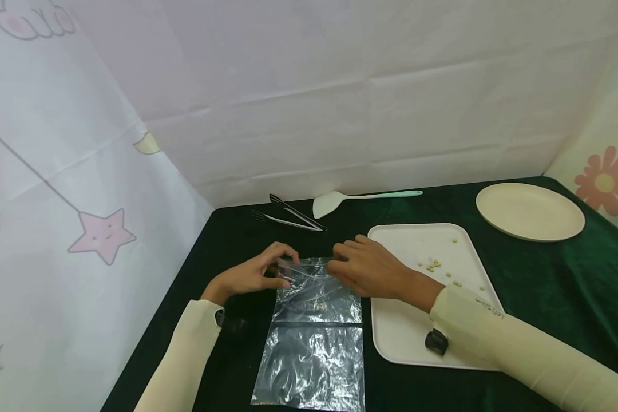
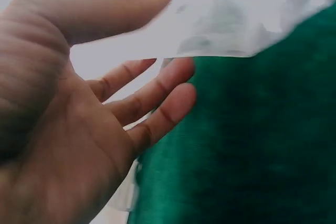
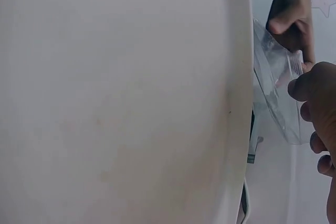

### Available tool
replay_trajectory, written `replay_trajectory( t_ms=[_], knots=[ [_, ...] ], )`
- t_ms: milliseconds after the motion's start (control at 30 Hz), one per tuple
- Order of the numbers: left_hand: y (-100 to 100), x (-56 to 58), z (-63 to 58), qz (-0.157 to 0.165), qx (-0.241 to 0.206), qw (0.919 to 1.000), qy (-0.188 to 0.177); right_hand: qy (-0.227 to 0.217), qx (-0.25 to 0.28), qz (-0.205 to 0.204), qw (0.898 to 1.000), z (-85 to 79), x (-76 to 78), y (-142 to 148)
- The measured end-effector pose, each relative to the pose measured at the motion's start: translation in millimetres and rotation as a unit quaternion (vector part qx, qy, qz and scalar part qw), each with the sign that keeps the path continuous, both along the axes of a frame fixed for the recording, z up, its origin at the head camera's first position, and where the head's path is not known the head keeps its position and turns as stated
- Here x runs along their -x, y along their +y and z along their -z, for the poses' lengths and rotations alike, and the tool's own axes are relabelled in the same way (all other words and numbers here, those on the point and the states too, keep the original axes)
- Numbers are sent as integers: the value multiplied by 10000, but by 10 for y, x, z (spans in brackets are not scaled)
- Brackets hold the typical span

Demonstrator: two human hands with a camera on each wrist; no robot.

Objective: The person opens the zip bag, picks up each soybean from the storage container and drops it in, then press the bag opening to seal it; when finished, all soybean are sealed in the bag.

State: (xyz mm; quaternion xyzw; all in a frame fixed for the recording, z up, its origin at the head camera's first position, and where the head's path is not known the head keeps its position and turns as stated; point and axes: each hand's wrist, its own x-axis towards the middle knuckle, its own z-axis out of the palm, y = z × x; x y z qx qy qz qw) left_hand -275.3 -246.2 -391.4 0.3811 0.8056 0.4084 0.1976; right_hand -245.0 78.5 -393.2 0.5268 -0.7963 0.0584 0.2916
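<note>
A clear plastic zip bag (image 1: pixel 314 349) lies lengthwise on the dark green cloth, its zip end away from me. My left hand (image 1: pixel 254 273) is at the bag's upper left corner, thumb and index finger spread apart around it. In the left wrist view the thumb (image 2: pixel 131 11) overlaps the bag (image 2: pixel 226 30), and the loosely bent fingers show below its edge. At the upper right corner my right hand (image 1: pixel 373 268) has curled fingers and pinches the bag's edge. The right wrist view shows the bag's film (image 3: pixel 278 87) stretching between both hands.
Beside the bag, under my right forearm, sits a white tray (image 1: pixel 391 337) with several small pale green pieces (image 1: pixel 435 264). Metal tongs (image 1: pixel 298 220) and a white spatula (image 1: pixel 332 203) lie at the back. An oval cream plate (image 1: pixel 530 212) is at the back right.
</note>
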Motion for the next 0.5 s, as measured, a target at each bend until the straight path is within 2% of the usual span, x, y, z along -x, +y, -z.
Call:
replay_trajectory(
  t_ms=[100,333,400,500],
  knots=[
    [7,-6,105,37,-236,9996,-159,-32,-21,49,10000,2,11,7],
    [44,-10,222,-463,-346,9981,191,71,162,13,9998,0,37,70],
    [62,-20,242,-539,-482,9971,258,6,185,-46,9998,-5,38,101],
    [126,-113,184,-677,-599,9950,420,-282,257,-174,9991,-20,35,159]
  ],
)
